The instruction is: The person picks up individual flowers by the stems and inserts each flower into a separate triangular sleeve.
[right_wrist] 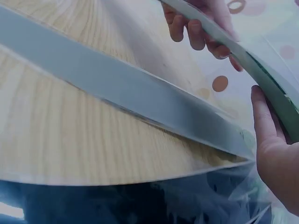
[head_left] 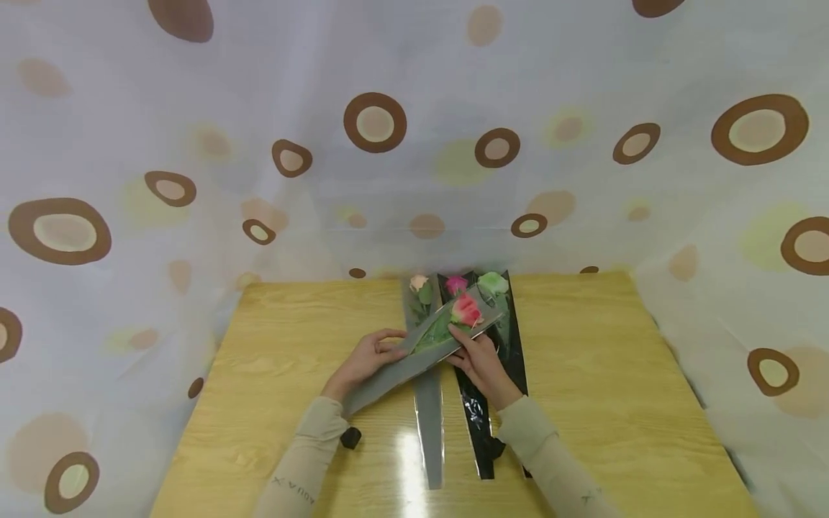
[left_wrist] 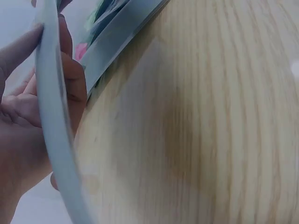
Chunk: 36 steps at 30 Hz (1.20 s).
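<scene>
A pink-red artificial rose [head_left: 466, 309] in a clear-fronted grey sleeve [head_left: 388, 375] is held slantwise above the table, bloom up to the right. My left hand [head_left: 368, 361] grips the sleeve's lower left edge; the left wrist view shows the thumb on one face and fingers behind the sleeve [left_wrist: 56, 126]. Near the bloom, my right hand [head_left: 484, 365] holds the same sleeve between thumb and fingers. Beneath it lie a peach rose [head_left: 419, 283] in a grey sleeve [head_left: 428, 432], plus a magenta rose [head_left: 456, 284] and a pale green rose [head_left: 493, 283] in black sleeves [head_left: 476, 417].
A wood-grain table [head_left: 602, 374] carries everything. Spotted white cloth [head_left: 414, 180] hangs behind it and at both sides. A small black object [head_left: 350, 437] is by the left cuff, another [head_left: 497, 449] by the right cuff.
</scene>
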Tool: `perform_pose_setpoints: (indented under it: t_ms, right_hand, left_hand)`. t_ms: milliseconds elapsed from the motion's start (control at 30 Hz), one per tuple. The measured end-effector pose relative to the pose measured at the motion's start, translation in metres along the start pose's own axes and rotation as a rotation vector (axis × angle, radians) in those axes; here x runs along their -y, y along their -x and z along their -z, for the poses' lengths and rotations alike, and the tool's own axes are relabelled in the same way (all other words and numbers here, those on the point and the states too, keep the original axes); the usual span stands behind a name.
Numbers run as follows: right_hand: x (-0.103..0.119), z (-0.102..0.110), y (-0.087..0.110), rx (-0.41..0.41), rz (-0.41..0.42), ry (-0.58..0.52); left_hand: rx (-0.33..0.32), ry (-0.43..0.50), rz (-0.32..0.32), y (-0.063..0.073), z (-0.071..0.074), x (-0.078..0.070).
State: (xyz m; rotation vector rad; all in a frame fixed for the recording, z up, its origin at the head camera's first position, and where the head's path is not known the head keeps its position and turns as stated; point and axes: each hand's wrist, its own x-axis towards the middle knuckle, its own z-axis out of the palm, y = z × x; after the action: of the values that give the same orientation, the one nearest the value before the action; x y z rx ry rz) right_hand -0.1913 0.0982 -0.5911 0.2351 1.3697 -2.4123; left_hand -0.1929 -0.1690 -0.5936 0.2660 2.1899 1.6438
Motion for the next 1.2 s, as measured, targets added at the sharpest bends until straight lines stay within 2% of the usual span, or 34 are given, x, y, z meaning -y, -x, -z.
perform_pose_setpoints:
  t_ms: [167,333,500,633,833,1200]
  right_hand:
    - [0.001,-0.015,-0.014,0.043,-0.018,0.076]
    - [0.001,-0.027,-0.024,0.056,-0.018,0.176]
    - [-0.006,-0.041,-0.034,0.043,-0.016,0.262]
    - [-0.014,-0.055,-0.037,0.049,-0.006,0.293]
    - [-0.027,-0.071,-0.040,0.056,0.009,0.315]
    - [-0.035,-0.085,-0.046,0.003,0.015,0.366]
  left_hand:
    - [-0.086,-0.023,0.045,0.001,0.007,0.002]
    - [-0.128,-0.006,0.064,0.000,0.004,0.004]
    - [-0.250,0.046,0.077,0.003,0.001,0.007]
    - [-0.360,0.132,0.074,0.004,0.001,0.008]
    - [-0.498,0.283,0.104,0.008,-0.002,0.010]
    - [-0.666,0.468,0.155,0.005,-0.007,0.006]
